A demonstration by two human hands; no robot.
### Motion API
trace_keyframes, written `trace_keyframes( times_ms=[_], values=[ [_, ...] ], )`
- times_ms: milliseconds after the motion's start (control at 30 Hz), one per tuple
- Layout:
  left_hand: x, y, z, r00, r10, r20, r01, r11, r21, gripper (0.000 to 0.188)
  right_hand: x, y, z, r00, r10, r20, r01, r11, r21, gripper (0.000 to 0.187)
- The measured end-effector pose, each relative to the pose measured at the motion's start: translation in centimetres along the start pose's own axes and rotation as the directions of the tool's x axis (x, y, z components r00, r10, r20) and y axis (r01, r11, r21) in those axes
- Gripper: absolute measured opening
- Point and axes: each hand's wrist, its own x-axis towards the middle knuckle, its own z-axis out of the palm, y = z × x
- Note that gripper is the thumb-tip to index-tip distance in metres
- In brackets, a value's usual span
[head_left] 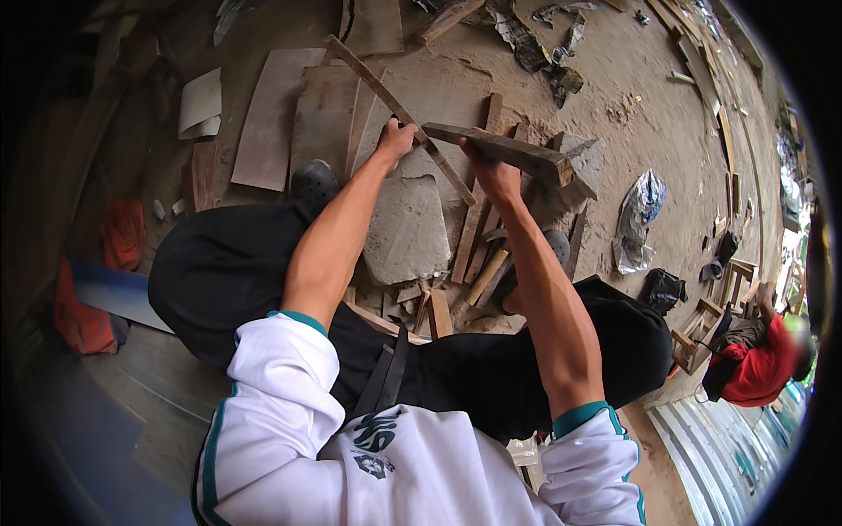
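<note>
My left hand (397, 142) is closed round a long, thin wooden strip (373, 83), which slants from the upper left down to the right. In my right hand (494, 174) is a thicker, dark wooden block (526, 156), gripped from below. The block's far left end meets or crosses the strip near its middle; whether they touch I cannot tell. Below both hands lies a flat grey stone slab (408, 230) between my feet. Several wooden sticks (467, 237) and what looks like a hammer with a wooden handle (488, 278) lie right of the slab.
A rough concrete chunk (582, 164) sits beyond my right hand. Flat boards (276, 118) lie at the far left, and a crumpled silver wrapper (640, 219) at the right. A person in red (759, 364) is at the far right, beside a small wooden frame (699, 329).
</note>
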Motion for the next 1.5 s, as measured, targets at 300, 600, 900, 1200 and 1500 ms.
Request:
trace_keyframes(
  times_ms=[300,600,900,1200,1500],
  values=[
    [0.7,-0.5,0.3,0.999,0.008,-0.044,-0.007,1.000,0.030,0.068,0.5,0.1,0.2,1.000,0.007,0.023,-0.006,1.000,-0.023,0.032],
    [3.0,-2.9,-0.3,0.996,0.072,-0.059,-0.066,0.993,0.101,0.071,0.5,0.5,0.8,0.996,0.009,0.089,-0.010,1.000,0.008,0.037],
    [1.7,-1.8,-0.2,0.998,0.065,-0.023,-0.062,0.992,0.112,0.041,0.0,1.9,0.9,0.996,-0.001,0.087,0.001,1.000,0.006,0.034],
    [1.5,-1.6,-0.3,0.995,0.073,-0.062,-0.070,0.996,0.050,0.061,-0.5,1.7,1.1,0.991,0.038,0.129,-0.049,0.995,0.089,0.030],
    [1.4,-1.8,-0.3,0.996,0.074,-0.058,-0.067,0.991,0.113,0.041,-0.4,0.9,0.8,0.990,-0.005,0.143,-0.029,0.972,0.232,0.025]
  ],
)
